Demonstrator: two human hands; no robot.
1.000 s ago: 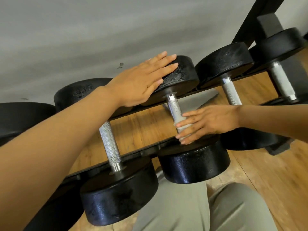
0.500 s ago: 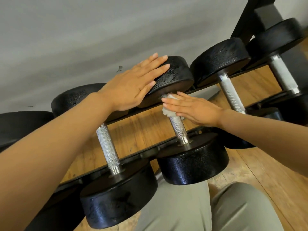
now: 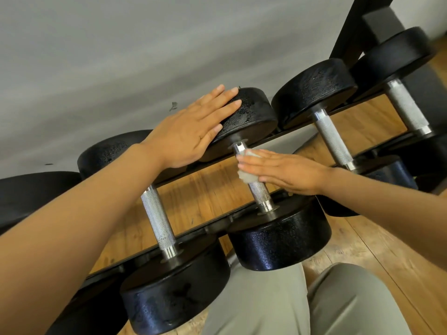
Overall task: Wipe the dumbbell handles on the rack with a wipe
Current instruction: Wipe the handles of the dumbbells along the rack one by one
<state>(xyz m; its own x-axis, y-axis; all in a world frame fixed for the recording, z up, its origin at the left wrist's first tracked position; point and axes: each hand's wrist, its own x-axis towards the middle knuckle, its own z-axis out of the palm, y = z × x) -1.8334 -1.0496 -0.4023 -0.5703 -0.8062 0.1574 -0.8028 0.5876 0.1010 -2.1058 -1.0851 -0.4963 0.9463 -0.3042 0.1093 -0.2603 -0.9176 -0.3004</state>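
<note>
One white wipe [image 3: 246, 175], crumpled and soft, is pressed against the upper part of a knurled steel handle [image 3: 259, 191], just below the smooth collar at the far head. That dumbbell lies across the rack's two black rails [image 3: 210, 226], its round heads matte black with a pebbled finish. The right hand [image 3: 287, 172] lies over the wipe with fingers straight and together, pressing it to the bar; the lower stretch of the handle is bare. The left hand [image 3: 193, 131] rests flat, fingers spread, on the far head [image 3: 251, 117] of the same dumbbell. Beside it, the left neighbour's handle [image 3: 158, 220] and the right neighbour's handle [image 3: 332, 139] stand uncovered, with open gaps between the bars showing the wood floor [image 3: 200, 189]. Behind runs a grey wall [image 3: 145, 56].
</note>
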